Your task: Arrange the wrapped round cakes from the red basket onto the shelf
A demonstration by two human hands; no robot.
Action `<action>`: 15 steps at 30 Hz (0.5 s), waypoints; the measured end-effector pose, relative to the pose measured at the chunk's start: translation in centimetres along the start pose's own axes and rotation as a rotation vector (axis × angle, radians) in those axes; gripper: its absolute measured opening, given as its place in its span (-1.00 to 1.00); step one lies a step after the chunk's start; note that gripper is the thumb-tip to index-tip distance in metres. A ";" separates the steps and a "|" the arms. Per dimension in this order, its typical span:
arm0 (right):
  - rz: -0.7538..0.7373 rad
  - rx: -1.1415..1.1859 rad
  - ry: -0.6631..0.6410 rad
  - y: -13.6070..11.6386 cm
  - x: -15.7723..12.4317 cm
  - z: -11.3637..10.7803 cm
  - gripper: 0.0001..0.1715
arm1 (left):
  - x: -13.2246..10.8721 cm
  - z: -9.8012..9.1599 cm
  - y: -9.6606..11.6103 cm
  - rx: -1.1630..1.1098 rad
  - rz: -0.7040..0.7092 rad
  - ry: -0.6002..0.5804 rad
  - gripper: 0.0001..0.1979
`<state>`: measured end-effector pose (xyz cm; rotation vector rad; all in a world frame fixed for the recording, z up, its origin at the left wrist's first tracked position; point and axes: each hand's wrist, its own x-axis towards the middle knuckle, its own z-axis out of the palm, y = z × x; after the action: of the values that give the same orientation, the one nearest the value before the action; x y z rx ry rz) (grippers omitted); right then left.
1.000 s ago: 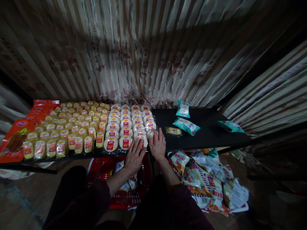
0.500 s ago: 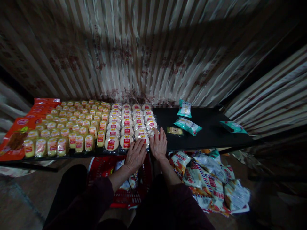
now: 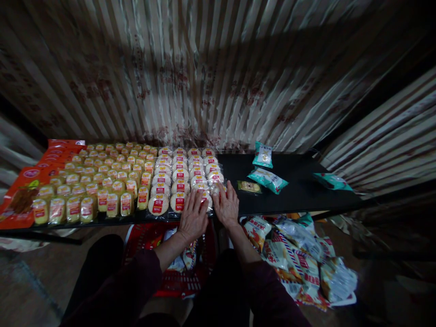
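Observation:
Round white wrapped cakes with red labels lie in overlapping columns on the black shelf. My left hand rests on the front cakes of the third column, its fingers stretched out. Beside it, my right hand lies over the front end of the fourth column, fingers spread and touching the wrappers. Part of those front cakes is hidden under my hands. To the left of the white cakes are rows of small yellow wrapped cakes.
Orange packets overlap at the far left. Right of my hands lie a small yellowish packet and teal-and-white packets. Below are a red basket and a heap of snack bags. A striped curtain hangs behind.
My left hand has shifted slightly forward, over more of the front cake in the third column. My right hand has barely moved.

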<state>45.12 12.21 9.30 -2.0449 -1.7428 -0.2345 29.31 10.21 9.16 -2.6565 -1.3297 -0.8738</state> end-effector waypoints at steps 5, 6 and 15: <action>-0.016 -0.008 -0.002 0.0 0.3 -0.2 -0.45 | 0.3 -0.1 0.4 0.008 -0.067 -0.029 -0.41; -0.023 -0.012 0.002 0.0 0.3 -0.1 -0.44 | 0.3 -0.1 0.4 0.007 -0.068 -0.029 -0.42; -0.048 -0.018 0.008 0.4 0.3 0.4 -0.43 | 0.5 0.1 0.0 0.032 -0.056 -0.011 -0.44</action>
<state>45.47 12.63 8.97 -2.0138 -1.7925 -0.2730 29.60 10.56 9.36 -2.6163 -1.4145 -0.8380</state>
